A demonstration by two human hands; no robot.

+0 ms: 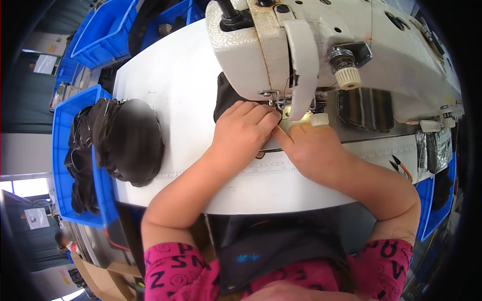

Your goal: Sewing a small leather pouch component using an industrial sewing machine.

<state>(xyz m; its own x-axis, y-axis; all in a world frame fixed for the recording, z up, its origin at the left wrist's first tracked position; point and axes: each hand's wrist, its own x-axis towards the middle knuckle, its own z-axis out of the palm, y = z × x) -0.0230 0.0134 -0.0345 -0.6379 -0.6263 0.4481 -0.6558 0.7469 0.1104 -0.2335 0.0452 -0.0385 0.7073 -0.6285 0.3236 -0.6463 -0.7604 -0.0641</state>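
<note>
A dark fabric piece [227,98] lies under the head of a white sewing machine [246,55]. My left hand [246,128] rests on it with bent fingers held close together, gripping the cloth beside the presser foot. Just right of that, my right hand [314,148] is closed, its index finger reaching to the left fingertips at the cloth's edge. Both hands hide most of the fabric around the needle. A small lit spot shows on the metal plate between the machine head and my right fingers.
To the left, a stack of dark fabric pieces [138,143] stands on the white table [173,70], by a blue bin [103,188] of dark pieces. At right are a striped dark pad [365,108], orange-handled snips [401,168] and a clear packet [442,150]. More blue bins [108,32] stand behind.
</note>
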